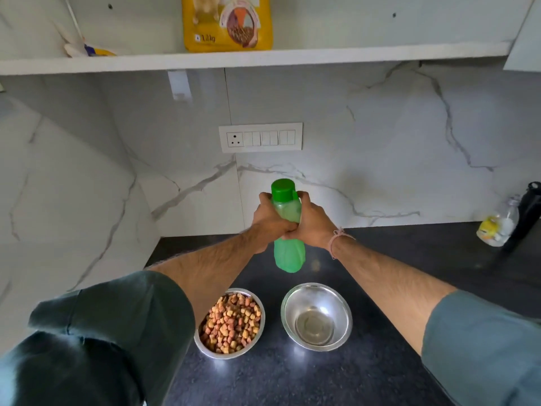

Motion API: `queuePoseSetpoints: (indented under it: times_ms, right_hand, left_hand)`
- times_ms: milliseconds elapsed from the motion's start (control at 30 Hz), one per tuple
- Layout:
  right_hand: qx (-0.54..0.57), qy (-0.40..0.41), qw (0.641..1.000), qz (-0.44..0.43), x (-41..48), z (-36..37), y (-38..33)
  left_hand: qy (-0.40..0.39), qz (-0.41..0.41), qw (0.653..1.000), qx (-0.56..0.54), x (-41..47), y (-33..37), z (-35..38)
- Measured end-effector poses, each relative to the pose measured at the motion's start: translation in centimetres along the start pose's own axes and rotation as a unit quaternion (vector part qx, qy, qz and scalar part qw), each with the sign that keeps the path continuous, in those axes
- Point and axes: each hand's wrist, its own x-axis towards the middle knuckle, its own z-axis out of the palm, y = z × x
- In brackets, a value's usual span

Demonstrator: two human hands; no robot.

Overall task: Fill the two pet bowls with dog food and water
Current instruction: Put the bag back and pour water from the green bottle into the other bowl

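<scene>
A green plastic bottle (pixel 289 253) with a darker green cap stands upright over the dark counter, behind the bowls. My left hand (pixel 269 216) grips its upper body from the left and my right hand (pixel 311 219) grips it from the right, just under the cap. The left steel bowl (pixel 205 345) is heaped with brown and orange kibble. To its right, the other steel bowl (pixel 317 316) shows a shiny bottom; whether it holds water I cannot tell. A yellow dog food bag (pixel 227 23) stands on the white shelf above.
The black speckled counter (pixel 307 376) meets a white marble wall with a socket panel (pixel 260 137). At the far right stand a clear bottle with a yellow label (pixel 497 227) and a black bottle (pixel 528 212). A crumpled packet (pixel 87 48) lies on the shelf's left.
</scene>
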Motion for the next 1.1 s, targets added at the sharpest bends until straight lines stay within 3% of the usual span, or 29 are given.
queuePoseSetpoints:
  times_ms: [200, 533, 700, 800, 933, 1100]
  right_hand:
    - [0.018, -0.013, 0.999, 0.039, 2.1, 3.8, 5.6]
    - [0.045, -0.052, 0.993, 0.091, 5.2, 6.1, 10.6]
    - [0.13, -0.072, 0.982, 0.114, 6.4, 6.0, 10.6]
    - [0.125, -0.06, 0.985, 0.101, 6.5, 6.5, 10.7]
    - [0.102, -0.054, 0.988, 0.1, 6.5, 6.7, 10.8]
    - [0.095, -0.001, 0.988, 0.122, 6.4, 7.9, 10.8]
  left_hand:
    - [-0.061, -0.048, 0.997, 0.014, 2.8, -2.8, 2.1]
    - [-0.123, -0.044, 0.989, 0.069, 6.2, -5.4, 3.8]
    - [-0.175, 0.005, 0.973, 0.151, 8.1, -4.2, 2.2]
    - [-0.184, 0.093, 0.971, 0.117, 9.1, -2.8, 1.0]
    - [-0.182, 0.195, 0.937, 0.227, 10.3, -1.5, 1.1]
    - [-0.156, 0.205, 0.915, 0.311, 9.8, -1.4, 2.0]
